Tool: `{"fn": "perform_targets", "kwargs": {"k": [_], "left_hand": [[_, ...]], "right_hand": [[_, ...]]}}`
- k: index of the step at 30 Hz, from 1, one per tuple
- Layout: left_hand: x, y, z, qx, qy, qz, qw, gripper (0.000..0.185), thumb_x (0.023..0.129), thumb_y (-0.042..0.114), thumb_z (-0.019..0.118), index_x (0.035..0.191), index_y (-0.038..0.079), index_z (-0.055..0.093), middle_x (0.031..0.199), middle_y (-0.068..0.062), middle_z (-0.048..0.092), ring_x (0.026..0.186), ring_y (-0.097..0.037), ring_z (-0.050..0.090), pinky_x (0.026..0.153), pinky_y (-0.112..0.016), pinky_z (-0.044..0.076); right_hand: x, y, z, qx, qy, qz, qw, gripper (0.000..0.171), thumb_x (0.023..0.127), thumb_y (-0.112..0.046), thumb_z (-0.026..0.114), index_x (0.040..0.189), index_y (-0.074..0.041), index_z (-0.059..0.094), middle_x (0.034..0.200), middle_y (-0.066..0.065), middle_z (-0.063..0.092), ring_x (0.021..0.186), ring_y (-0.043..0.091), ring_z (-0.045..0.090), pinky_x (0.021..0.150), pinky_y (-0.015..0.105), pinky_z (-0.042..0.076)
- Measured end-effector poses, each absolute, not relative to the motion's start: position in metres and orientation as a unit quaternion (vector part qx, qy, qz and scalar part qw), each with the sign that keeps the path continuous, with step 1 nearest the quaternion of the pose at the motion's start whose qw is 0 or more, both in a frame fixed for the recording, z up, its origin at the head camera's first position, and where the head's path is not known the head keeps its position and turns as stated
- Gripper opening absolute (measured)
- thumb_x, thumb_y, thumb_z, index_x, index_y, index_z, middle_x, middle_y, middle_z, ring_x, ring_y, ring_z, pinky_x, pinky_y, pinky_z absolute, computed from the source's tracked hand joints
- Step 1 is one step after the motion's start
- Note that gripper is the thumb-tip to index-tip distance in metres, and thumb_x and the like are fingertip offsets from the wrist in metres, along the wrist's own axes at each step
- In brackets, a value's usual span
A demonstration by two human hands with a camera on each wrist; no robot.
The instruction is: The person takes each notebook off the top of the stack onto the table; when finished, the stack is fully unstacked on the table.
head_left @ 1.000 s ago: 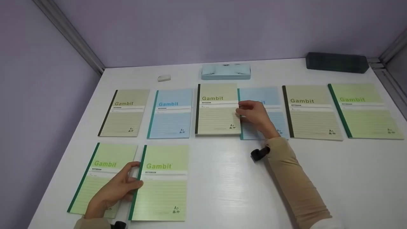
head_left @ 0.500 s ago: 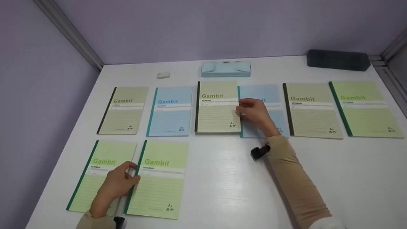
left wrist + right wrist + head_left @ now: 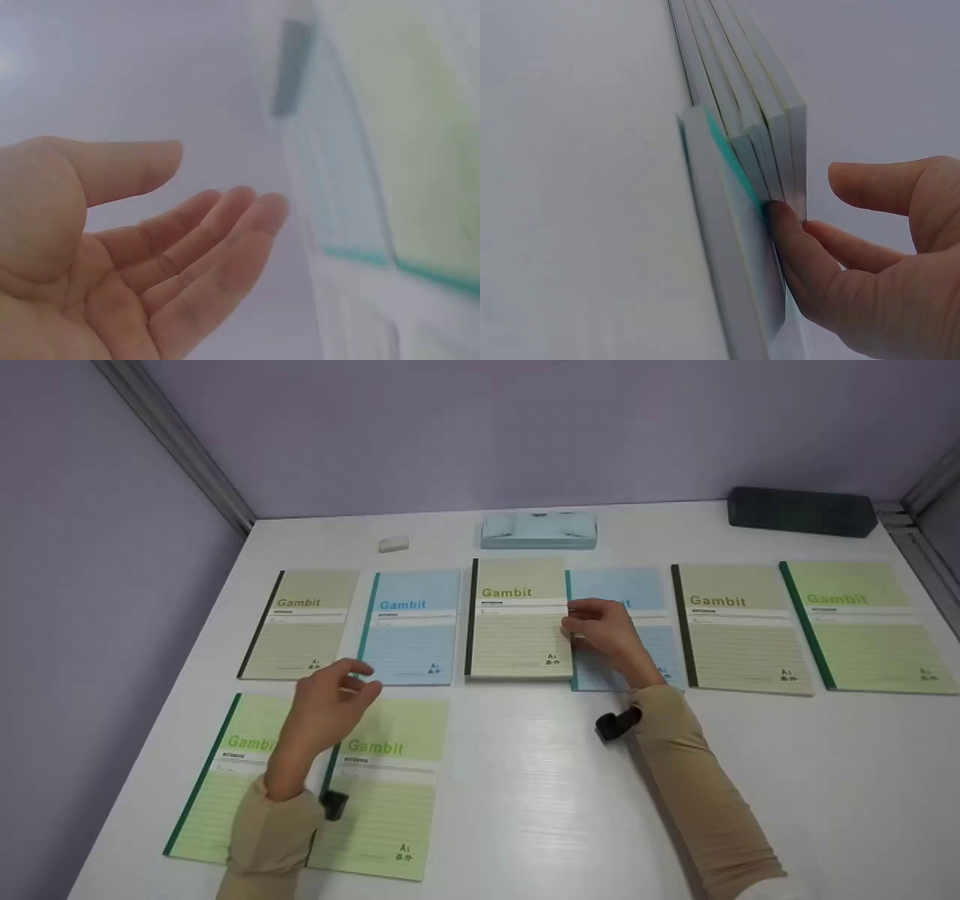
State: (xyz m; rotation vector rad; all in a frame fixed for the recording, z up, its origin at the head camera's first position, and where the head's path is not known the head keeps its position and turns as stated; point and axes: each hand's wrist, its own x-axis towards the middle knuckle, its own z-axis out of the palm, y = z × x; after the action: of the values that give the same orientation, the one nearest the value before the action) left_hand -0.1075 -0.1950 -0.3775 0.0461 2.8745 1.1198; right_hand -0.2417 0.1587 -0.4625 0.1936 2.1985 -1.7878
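Note:
My right hand [image 3: 589,622] lies on a light blue notebook [image 3: 622,585] in the back row. Its fingertips [image 3: 784,221] touch the right edge of a stack of beige Gambit notebooks [image 3: 517,622], with the thumb held apart. In the right wrist view the stack [image 3: 757,97] shows several books, and the blue notebook [image 3: 727,247] lies partly under it. My left hand [image 3: 349,686] hovers above the table between the two rows. Its fingers [image 3: 225,217] are relaxed and hold nothing. Two green notebooks [image 3: 217,780] [image 3: 390,802] lie below it.
The back row also holds a beige notebook [image 3: 300,622], a blue one [image 3: 411,630], another beige one [image 3: 739,630] and a green one [image 3: 862,622]. Behind them are a light blue case [image 3: 538,530], a dark case [image 3: 801,511] and a white eraser [image 3: 393,544]. Walls close in the left and back.
My left hand has let go of the front green notebooks, lifted, and moved up and right toward the back row. My right hand stays at the beige stack.

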Motion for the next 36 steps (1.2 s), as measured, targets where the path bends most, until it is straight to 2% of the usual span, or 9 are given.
{"fn": "perform_targets", "kwargs": {"k": [2,6,15,21,29,32,36], "left_hand": [[-0.123,-0.176,-0.379,0.037,0.921,0.388,0.015,0.026,0.093,0.017,0.063,0.114,0.001,0.063,0.102,-0.016,0.068,0.095,-0.032,0.066,0.083,-0.045,0.051],[-0.153,-0.144,-0.387,0.049,0.909,0.412,0.028,0.032,0.093,0.020,0.063,0.119,0.001,0.062,0.106,-0.015,0.067,0.097,-0.031,0.065,0.084,-0.043,0.051],[-0.204,-0.110,-0.419,-0.034,0.887,0.449,0.100,0.046,0.094,0.028,0.061,0.129,-0.002,0.055,0.120,-0.017,0.060,0.103,-0.027,0.061,0.084,-0.038,0.050],[-0.219,-0.101,-0.435,-0.079,0.857,0.496,0.113,0.049,0.095,0.028,0.060,0.134,0.000,0.052,0.125,-0.015,0.057,0.111,-0.024,0.056,0.090,-0.036,0.047],[-0.231,-0.092,-0.444,-0.108,0.813,0.561,0.109,0.047,0.094,0.022,0.061,0.135,-0.001,0.051,0.127,-0.016,0.056,0.113,-0.024,0.056,0.090,-0.035,0.048],[-0.235,-0.090,-0.446,-0.116,0.801,0.577,0.107,0.047,0.094,0.019,0.061,0.136,0.000,0.050,0.127,-0.016,0.056,0.112,-0.024,0.057,0.090,-0.034,0.048],[-0.239,-0.087,-0.448,-0.116,0.804,0.574,0.102,0.042,0.092,0.016,0.063,0.130,-0.001,0.056,0.119,-0.015,0.060,0.103,-0.022,0.059,0.085,-0.033,0.049]], "right_hand": [[-0.241,0.158,-0.464,0.064,0.760,-0.629,0.151,0.046,0.094,-0.010,0.060,0.137,0.001,0.049,0.128,0.018,0.051,0.114,0.025,0.053,0.091,0.035,0.049],[-0.241,0.156,-0.466,0.060,0.759,-0.631,0.150,0.046,0.093,-0.010,0.061,0.136,0.000,0.050,0.128,0.017,0.052,0.114,0.025,0.053,0.091,0.035,0.049],[-0.240,0.155,-0.463,0.066,0.768,-0.620,0.149,0.046,0.093,-0.009,0.062,0.136,0.001,0.050,0.126,0.016,0.054,0.113,0.025,0.054,0.090,0.035,0.050],[-0.240,0.157,-0.464,0.062,0.770,-0.618,0.147,0.046,0.092,-0.008,0.062,0.136,0.001,0.049,0.126,0.017,0.054,0.113,0.026,0.055,0.090,0.035,0.050],[-0.241,0.158,-0.465,0.061,0.771,-0.617,0.144,0.049,0.091,-0.008,0.062,0.137,0.001,0.049,0.128,0.017,0.054,0.113,0.025,0.055,0.090,0.035,0.049],[-0.241,0.158,-0.465,0.061,0.772,-0.616,0.144,0.049,0.090,-0.008,0.062,0.137,0.001,0.049,0.129,0.017,0.054,0.115,0.025,0.055,0.091,0.035,0.049],[-0.241,0.159,-0.465,0.062,0.774,-0.614,0.145,0.049,0.090,-0.007,0.061,0.137,0.002,0.049,0.129,0.017,0.054,0.115,0.025,0.054,0.092,0.036,0.048]]}}
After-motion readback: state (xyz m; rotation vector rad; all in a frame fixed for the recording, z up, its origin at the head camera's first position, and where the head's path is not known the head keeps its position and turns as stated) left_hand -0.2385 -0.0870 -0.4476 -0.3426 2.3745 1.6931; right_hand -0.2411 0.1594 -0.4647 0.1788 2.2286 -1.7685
